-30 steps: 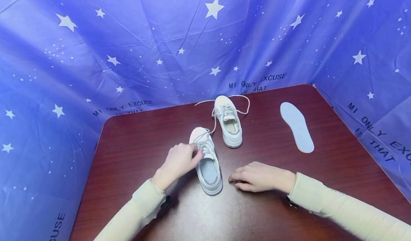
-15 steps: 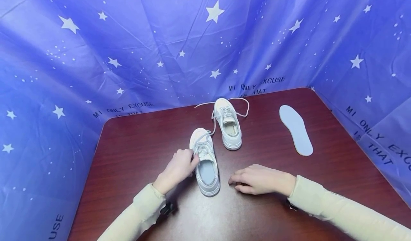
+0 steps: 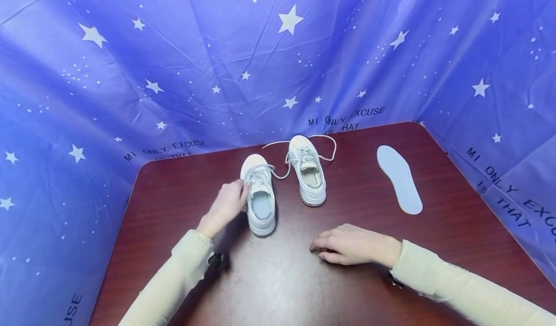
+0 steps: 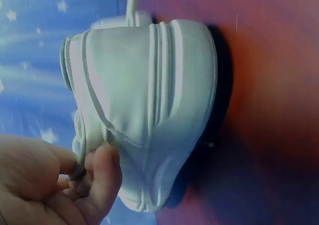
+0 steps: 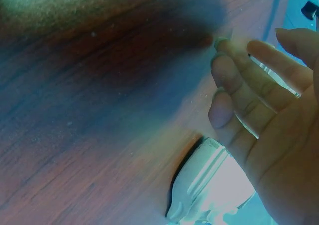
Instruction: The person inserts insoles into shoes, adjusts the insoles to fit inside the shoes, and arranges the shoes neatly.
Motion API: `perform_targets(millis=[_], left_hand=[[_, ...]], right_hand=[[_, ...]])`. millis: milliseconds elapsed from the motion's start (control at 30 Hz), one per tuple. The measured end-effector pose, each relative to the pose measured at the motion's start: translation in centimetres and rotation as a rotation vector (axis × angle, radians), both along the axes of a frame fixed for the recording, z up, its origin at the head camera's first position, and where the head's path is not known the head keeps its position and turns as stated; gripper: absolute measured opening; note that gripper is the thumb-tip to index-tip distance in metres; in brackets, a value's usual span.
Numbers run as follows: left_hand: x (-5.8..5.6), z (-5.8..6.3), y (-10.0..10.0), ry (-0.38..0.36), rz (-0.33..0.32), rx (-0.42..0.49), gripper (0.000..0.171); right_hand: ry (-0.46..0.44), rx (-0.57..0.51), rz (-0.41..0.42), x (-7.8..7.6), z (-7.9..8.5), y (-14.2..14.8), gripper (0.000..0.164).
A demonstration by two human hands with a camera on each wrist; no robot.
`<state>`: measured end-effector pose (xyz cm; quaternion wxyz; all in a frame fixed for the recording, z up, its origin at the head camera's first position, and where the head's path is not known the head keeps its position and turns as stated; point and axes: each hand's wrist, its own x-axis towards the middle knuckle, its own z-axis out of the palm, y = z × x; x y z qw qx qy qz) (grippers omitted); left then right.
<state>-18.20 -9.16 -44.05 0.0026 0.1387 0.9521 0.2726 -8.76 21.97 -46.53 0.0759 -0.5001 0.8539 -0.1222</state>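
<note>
A white sneaker [image 3: 262,215] with a pale blue insole inside stands upright on the table, left of centre. My left hand [image 3: 226,203] is at its left side and pinches it near the laces. In the left wrist view the thumb and curled fingers [image 4: 103,177] meet at the lace edge of the sneaker [image 4: 124,75]. My right hand [image 3: 354,244] rests low over the table to the right, its fingers loosely bent and holding nothing. The second white sneaker [image 3: 313,195] stands farther back, its laces [image 3: 333,147] spread loose.
A loose pale blue insole [image 3: 399,179] lies flat at the right of the dark red wooden table [image 3: 182,186]. Blue star-printed cloth [image 3: 226,51] hangs behind and beside the table's edges.
The near sneaker has shifted left and away from me along with my left hand, farther from the second sneaker. The right hand stays in place.
</note>
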Motion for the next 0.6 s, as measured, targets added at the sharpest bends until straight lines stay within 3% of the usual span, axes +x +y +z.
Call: perform_targets(millis=[333, 467, 600], left_hand=[[-5.3, 0.6, -4.1, 0.024, 0.049, -0.065, 0.028], [-6.3, 0.7, -4.8, 0.024, 0.052, -0.075, 0.029], [-6.7, 0.6, -4.7, 0.003, 0.062, -0.068, 0.030]], right_hand=[[-0.015, 0.024, -0.016, 0.2, 0.2, -0.3, 0.024], [-0.018, 0.031, -0.023, 0.1, 0.5, -0.1, 0.024], [-0.022, 0.046, -0.034, -0.1, 0.7, 0.0, 0.025]])
